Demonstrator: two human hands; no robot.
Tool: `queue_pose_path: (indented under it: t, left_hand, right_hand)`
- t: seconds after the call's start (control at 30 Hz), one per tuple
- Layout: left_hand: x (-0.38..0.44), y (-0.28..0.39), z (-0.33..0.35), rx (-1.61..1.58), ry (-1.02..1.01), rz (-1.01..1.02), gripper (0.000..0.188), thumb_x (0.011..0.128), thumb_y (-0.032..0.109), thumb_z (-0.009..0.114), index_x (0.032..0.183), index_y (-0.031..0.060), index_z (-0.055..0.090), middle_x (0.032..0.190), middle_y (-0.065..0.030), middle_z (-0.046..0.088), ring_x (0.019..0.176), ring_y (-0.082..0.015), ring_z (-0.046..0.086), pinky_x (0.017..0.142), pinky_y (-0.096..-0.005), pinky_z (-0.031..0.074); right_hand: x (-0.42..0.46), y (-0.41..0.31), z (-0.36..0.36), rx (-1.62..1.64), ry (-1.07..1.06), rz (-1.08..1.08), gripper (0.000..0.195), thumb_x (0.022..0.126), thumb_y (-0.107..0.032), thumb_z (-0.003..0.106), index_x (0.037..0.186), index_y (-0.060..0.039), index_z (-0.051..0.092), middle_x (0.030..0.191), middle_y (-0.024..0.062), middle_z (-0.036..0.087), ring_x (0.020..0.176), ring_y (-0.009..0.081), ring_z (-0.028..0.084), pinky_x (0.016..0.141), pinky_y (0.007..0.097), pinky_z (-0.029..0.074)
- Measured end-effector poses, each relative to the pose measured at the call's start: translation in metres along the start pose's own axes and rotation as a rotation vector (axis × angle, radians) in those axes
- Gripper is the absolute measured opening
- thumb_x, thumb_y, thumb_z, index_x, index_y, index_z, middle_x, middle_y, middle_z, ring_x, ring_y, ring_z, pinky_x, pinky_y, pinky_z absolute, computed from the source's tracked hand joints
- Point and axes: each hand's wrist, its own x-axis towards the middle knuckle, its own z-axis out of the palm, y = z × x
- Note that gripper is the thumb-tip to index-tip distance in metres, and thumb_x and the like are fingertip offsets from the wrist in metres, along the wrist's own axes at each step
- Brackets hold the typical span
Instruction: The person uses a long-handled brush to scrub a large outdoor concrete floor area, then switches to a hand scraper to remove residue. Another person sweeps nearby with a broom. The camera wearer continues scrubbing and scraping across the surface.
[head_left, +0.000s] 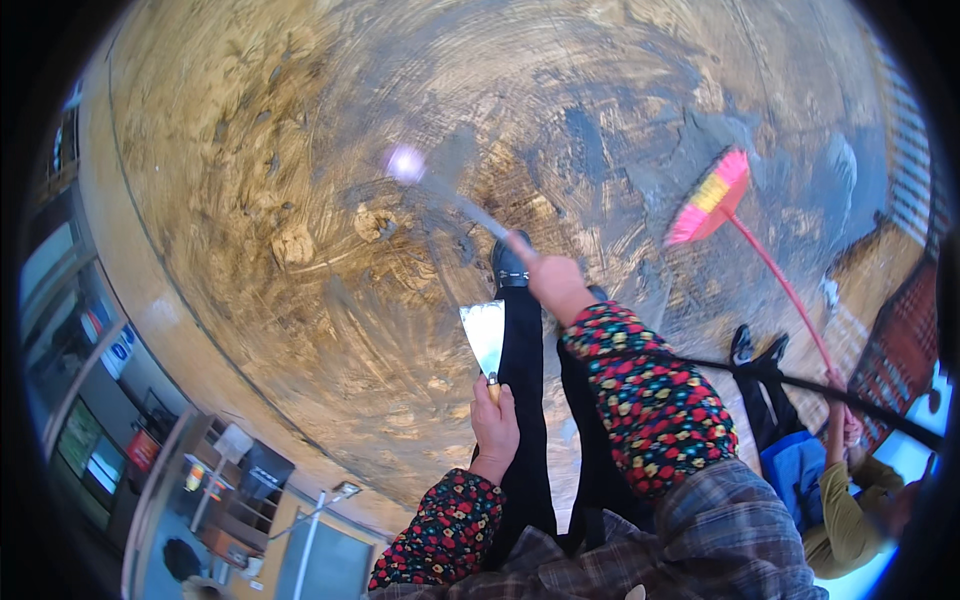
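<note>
My left hand (495, 427), low in the middle, grips the wooden handle of a scraper or putty knife (484, 337) with a wide, shiny metal blade pointing away from me. My right hand (553, 281) is closed on a blurred tool with a light, narrow shaft (480, 214), held out to the upper left over the floor. A bright glare covers its far end, so its kind cannot be told. Beneath both hands lies a floor (360, 300) smeared with grey, wet-looking material over a tan surface. My black shoe (512, 262) shows just behind the right hand.
At the right another person (840, 480) holds a pink broom (712, 199) with a yellow band, its bristles on the grey patch. A dark cord or strap (810, 386) crosses between us. Shelving (240, 510) and a black bin (266, 469) stand lower left; red mesh material (900, 337) lies right.
</note>
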Motion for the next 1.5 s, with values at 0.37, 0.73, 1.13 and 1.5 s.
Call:
queue_pose_path:
  t: [0.37,0.73,1.13,1.5]
  left_hand:
    - [-0.001,-0.021,0.01,0.173,-0.15,0.079,0.037,0.099,0.019,0.051,0.127,-0.0032,0.043,0.077,-0.0047,0.054,0.064,-0.0129,0.056,0.06,-0.0282,0.048]
    - [-0.01,-0.006,0.013,0.229,-0.174,0.057,0.038,0.095,0.021,0.054,0.124,-0.0018,0.047,0.087,-0.0229,0.061,0.08,-0.041,0.057,0.071,-0.0487,0.043]
    - [-0.017,0.003,0.018,0.289,-0.192,0.112,0.036,0.094,0.019,0.054,0.122,-0.0025,0.048,0.088,-0.0221,0.061,0.08,-0.0411,0.056,0.071,-0.048,0.043]
    - [-0.002,0.013,0.03,0.283,-0.171,0.176,0.039,0.094,0.022,0.054,0.123,-0.0035,0.048,0.085,-0.0245,0.061,0.078,-0.0429,0.057,0.07,-0.0493,0.044]
  right_hand:
    - [-0.06,0.239,-0.026,0.152,0.459,0.578,0.069,0.094,-0.018,0.047,0.152,-0.0294,0.012,0.07,0.0191,0.066,0.062,0.0365,0.066,0.054,0.0513,0.052]
    - [-0.193,0.143,0.107,0.288,0.092,0.488,0.071,0.091,-0.009,0.044,0.153,-0.0311,0.015,0.068,0.0209,0.064,0.061,0.0376,0.065,0.054,0.0504,0.05]
    - [-0.081,0.172,0.035,0.269,0.373,0.375,0.07,0.092,-0.016,0.047,0.152,-0.03,0.014,0.07,0.0199,0.063,0.059,0.0378,0.063,0.052,0.0501,0.048]
    - [-0.065,0.184,0.019,0.212,0.371,0.435,0.07,0.093,-0.016,0.046,0.153,-0.0273,0.011,0.068,0.0205,0.064,0.061,0.0393,0.063,0.052,0.0507,0.048]
